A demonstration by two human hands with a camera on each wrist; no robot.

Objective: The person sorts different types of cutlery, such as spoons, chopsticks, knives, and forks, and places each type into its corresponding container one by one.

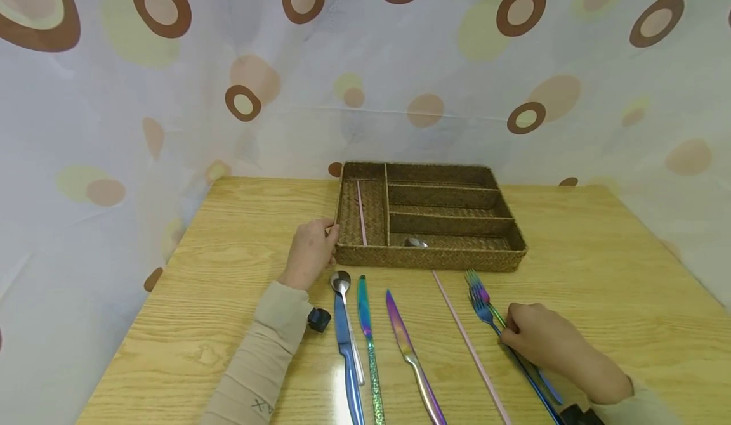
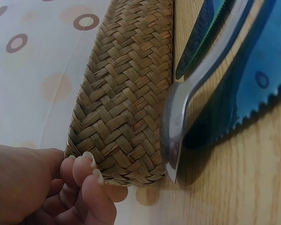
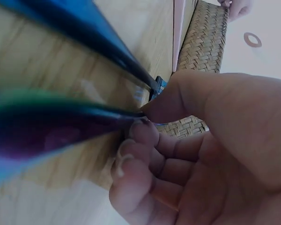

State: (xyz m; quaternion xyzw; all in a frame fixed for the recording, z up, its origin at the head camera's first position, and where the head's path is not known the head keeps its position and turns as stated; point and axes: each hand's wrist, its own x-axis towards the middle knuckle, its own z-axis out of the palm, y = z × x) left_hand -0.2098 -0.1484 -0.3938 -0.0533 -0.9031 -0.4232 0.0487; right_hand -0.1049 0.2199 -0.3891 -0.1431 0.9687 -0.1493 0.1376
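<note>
My left hand (image 1: pixel 311 250) holds the front left corner of a woven cutlery tray (image 1: pixel 428 259), with the thumb at its rim and the fingers curled by the side wall. To the right, my right hand (image 1: pixel 542 342) pinches the handle of a rainbow-coloured fork (image 3: pixel 61 126) between thumb and index finger. A blue fork (image 1: pixel 482 312) lies beside and partly across it on the table. Inside the tray, a pink chopstick (image 1: pixel 362 212) is in the left compartment and a spoon (image 1: pixel 416 242) in the front right one.
Before the tray, a silver spoon (image 1: pixel 341 281) lies across a blue knife (image 1: pixel 342 330). Further right come a green-blue knife (image 1: pixel 365 314), a rainbow knife (image 1: pixel 401 330) and another pink chopstick (image 1: pixel 465 336). A patterned cloth (image 1: pixel 388 63) hangs behind the wooden table (image 1: pixel 605 247).
</note>
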